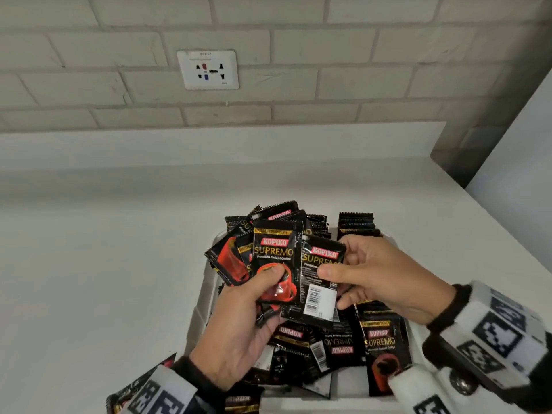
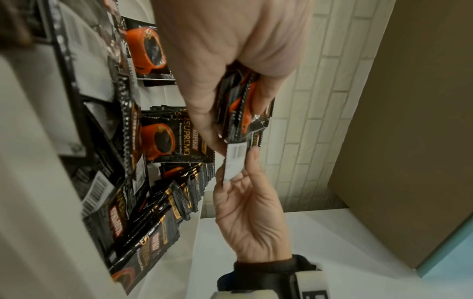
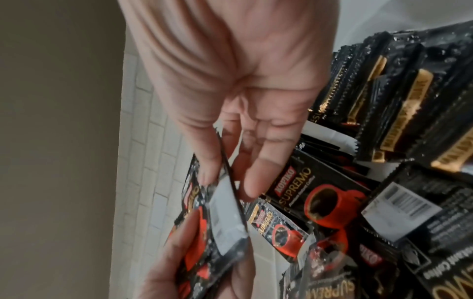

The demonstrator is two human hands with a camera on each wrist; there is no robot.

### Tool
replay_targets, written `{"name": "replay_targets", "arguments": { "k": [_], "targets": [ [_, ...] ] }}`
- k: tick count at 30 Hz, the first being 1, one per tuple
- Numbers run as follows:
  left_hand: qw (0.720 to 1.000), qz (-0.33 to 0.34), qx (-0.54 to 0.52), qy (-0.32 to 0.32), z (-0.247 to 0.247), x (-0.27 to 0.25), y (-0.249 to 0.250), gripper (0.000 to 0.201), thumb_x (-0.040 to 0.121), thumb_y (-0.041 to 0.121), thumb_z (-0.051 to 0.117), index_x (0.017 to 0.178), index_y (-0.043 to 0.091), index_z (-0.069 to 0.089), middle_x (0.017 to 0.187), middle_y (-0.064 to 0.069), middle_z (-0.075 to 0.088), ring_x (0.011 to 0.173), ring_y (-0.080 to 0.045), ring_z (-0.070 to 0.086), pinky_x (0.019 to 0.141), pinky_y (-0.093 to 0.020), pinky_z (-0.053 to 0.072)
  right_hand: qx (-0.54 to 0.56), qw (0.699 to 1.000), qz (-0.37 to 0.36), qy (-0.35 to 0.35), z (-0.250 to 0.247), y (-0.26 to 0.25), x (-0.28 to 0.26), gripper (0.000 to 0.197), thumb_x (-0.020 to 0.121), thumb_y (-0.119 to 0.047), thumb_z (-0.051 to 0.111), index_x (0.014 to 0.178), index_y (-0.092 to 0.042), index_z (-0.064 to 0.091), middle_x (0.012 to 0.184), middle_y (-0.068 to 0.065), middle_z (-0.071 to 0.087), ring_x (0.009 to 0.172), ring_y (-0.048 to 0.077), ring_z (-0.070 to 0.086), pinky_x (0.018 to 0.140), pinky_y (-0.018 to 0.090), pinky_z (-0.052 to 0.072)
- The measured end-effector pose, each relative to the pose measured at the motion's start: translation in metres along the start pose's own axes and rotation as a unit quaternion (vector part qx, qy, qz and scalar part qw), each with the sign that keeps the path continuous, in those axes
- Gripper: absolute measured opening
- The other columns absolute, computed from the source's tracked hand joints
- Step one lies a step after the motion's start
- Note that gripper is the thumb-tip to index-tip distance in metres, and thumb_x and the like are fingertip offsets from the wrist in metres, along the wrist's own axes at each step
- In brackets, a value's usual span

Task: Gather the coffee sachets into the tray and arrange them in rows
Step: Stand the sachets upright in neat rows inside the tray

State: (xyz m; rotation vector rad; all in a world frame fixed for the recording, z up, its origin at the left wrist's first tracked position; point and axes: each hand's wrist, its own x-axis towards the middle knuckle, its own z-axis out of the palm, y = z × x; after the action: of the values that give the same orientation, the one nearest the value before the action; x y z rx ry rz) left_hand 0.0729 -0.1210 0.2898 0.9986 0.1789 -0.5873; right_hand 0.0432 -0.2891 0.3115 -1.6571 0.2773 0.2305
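Observation:
A white tray [image 1: 206, 291] on the counter holds many black Kopiko Supremo sachets [image 1: 379, 339], most lying loose at mixed angles. A few stand upright in a row [image 1: 357, 224] at the tray's far right. Above the tray, my left hand [image 1: 265, 282] grips a fanned bunch of sachets [image 1: 276, 252], thumb pressed on the front one. My right hand [image 1: 331, 273] pinches one more sachet [image 1: 321, 291] beside that bunch, its white barcode panel showing. In the left wrist view the right hand [image 2: 245, 202] holds this sachet [image 2: 234, 159] by its lower edge. The right wrist view shows the pinched sachet [image 3: 225, 212] edge-on.
The tray sits near the front of a white counter [image 1: 104, 249] backed by a pale brick wall with a power socket [image 1: 208, 70]. A white panel [image 1: 522, 144] rises at the counter's right end. Another sachet [image 1: 239, 403] lies at the lower edge, by my left wrist.

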Motion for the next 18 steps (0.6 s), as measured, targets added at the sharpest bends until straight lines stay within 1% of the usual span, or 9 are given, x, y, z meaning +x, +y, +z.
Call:
{"name": "replay_targets", "arguments": {
  "k": [3,4,6,8,9,12,15,17,18],
  "targets": [
    [0.999,0.012,0.002,0.038,-0.004,0.004,0.001,0.009,0.069,0.008,0.064,0.076,0.008,0.069,0.069,-0.008,0.071,0.065,-0.021,0.067,0.068,-0.041,0.056,0.041,0.999,0.004,0.011,-0.003,-0.002,-0.001,0.016,0.077,-0.004,0.065,0.091,-0.012,0.06,0.071,0.004,0.072,0.06,0.015,0.067,0.047,0.022,0.053],
    [0.999,0.014,0.001,0.046,-0.004,0.005,0.0,0.005,0.074,0.007,0.064,0.076,0.009,0.068,0.067,-0.008,0.07,0.066,-0.021,0.066,0.07,-0.042,0.055,0.049,0.999,0.003,0.013,-0.004,-0.003,-0.001,0.018,0.077,-0.003,0.065,0.092,-0.012,0.06,0.072,0.004,0.072,0.061,0.015,0.068,0.047,0.022,0.053],
    [0.999,0.015,-0.005,0.049,-0.002,0.005,0.0,0.015,0.081,0.004,0.061,0.069,0.009,0.068,0.064,-0.009,0.069,0.063,-0.02,0.065,0.067,-0.041,0.056,0.046,0.999,0.002,0.01,-0.006,-0.005,0.0,0.019,0.077,-0.002,0.064,0.093,-0.012,0.06,0.074,0.004,0.072,0.063,0.016,0.068,0.049,0.023,0.054],
    [0.998,0.023,-0.025,0.049,0.0,0.004,0.001,0.01,0.083,0.002,0.058,0.077,0.005,0.065,0.063,-0.009,0.069,0.059,-0.02,0.067,0.058,-0.038,0.058,0.035,0.999,-0.003,0.016,-0.01,-0.009,-0.001,0.018,0.077,-0.002,0.064,0.093,-0.009,0.061,0.079,0.007,0.072,0.064,0.016,0.068,0.051,0.025,0.055],
    [0.998,0.029,-0.041,0.041,0.001,0.003,0.002,0.007,0.084,0.001,0.057,0.083,0.004,0.063,0.063,-0.01,0.07,0.058,-0.02,0.068,0.057,-0.039,0.06,0.033,0.999,-0.007,0.024,-0.012,-0.012,-0.002,0.018,0.077,-0.002,0.064,0.094,-0.008,0.061,0.081,0.009,0.071,0.064,0.016,0.068,0.052,0.025,0.056],
    [0.996,0.06,-0.048,0.04,0.001,0.004,0.003,0.009,0.086,-0.002,0.053,0.088,0.003,0.06,0.062,-0.008,0.069,0.056,-0.016,0.068,0.064,-0.046,0.057,0.0,0.997,-0.036,0.076,-0.018,-0.024,-0.008,0.019,0.078,0.0,0.063,0.093,-0.011,0.06,0.081,0.009,0.069,0.06,0.017,0.065,0.046,0.024,0.053],
    [0.996,0.081,0.006,0.036,0.006,0.005,0.0,0.012,0.089,0.0,0.052,0.089,0.008,0.061,0.063,-0.003,0.071,0.057,-0.013,0.068,0.069,-0.041,0.058,-0.139,0.98,-0.088,0.116,-0.004,-0.035,-0.013,0.027,0.082,-0.001,0.059,0.094,-0.023,0.048,0.075,0.006,0.064,0.043,0.011,0.056,0.037,0.021,0.044],
    [0.995,0.093,0.03,0.013,0.011,0.006,-0.006,0.014,0.088,0.001,0.054,0.092,0.008,0.064,0.073,-0.007,0.073,0.065,-0.018,0.069,0.065,-0.033,0.06,-0.186,0.97,-0.113,0.105,0.017,-0.04,-0.011,0.031,0.081,-0.008,0.061,0.093,-0.027,0.041,0.066,-0.002,0.06,0.039,0.01,0.055,0.038,0.022,0.045],
    [0.995,0.099,0.032,-0.007,0.013,0.005,-0.007,0.017,0.089,0.0,0.052,0.089,0.009,0.067,0.073,-0.009,0.071,0.066,-0.02,0.069,0.06,-0.028,0.059,-0.178,0.973,-0.118,0.092,0.027,-0.042,-0.01,0.031,0.08,-0.015,0.065,0.093,-0.027,0.039,0.061,-0.003,0.058,0.04,0.011,0.055,0.039,0.023,0.047]
  ]
}}
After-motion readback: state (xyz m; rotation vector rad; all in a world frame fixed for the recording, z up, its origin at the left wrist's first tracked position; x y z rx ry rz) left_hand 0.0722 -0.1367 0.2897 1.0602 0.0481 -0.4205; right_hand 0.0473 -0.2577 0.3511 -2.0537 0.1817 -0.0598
